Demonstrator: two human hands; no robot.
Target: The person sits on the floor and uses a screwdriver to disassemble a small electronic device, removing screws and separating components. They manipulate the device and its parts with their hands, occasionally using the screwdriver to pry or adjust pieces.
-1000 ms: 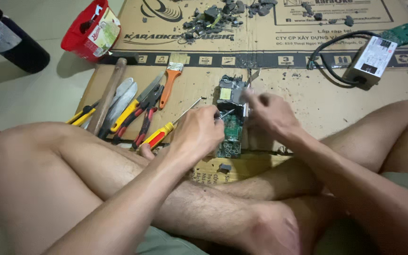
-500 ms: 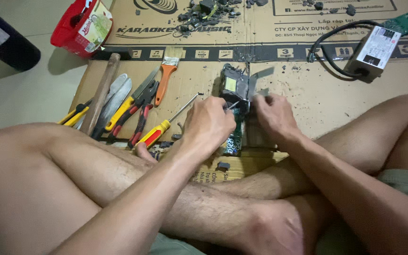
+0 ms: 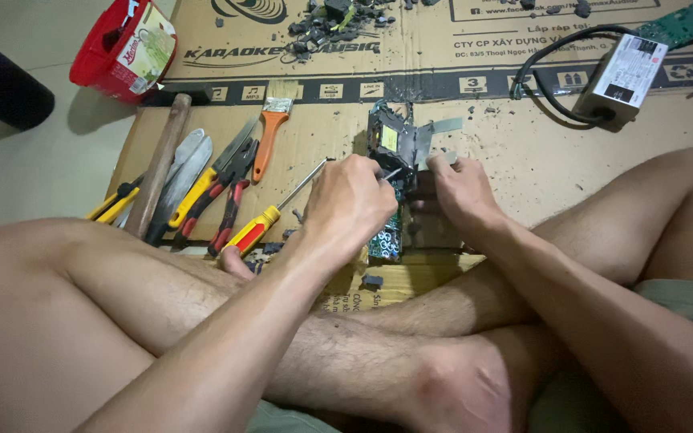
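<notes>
A green circuit board [image 3: 389,172] with a yellow-taped block and grey metal fins stands on end on flattened cardboard [image 3: 515,160] in front of my crossed legs. My left hand [image 3: 346,204] is closed around the board's left side near the middle. On the other side my right hand [image 3: 455,188] pinches the board's edge just under a bent metal fin [image 3: 435,132]. Whether my left hand also holds a small tool is hidden by the fingers.
Left of the board lie a red-yellow screwdriver [image 3: 270,216], red pliers [image 3: 230,196], yellow cutters [image 3: 114,200], a wooden-handled hammer [image 3: 162,160] and an orange paintbrush [image 3: 270,132]. A red tub [image 3: 122,48] and dark bottle [image 3: 2,88] stand far left. A boxy adapter with cable [image 3: 619,76] lies far right. Broken parts [image 3: 330,24] at back.
The view has tipped down slightly. My hands shifted a little toward the board's upper part and stay clasped on it; the board stays upright.
</notes>
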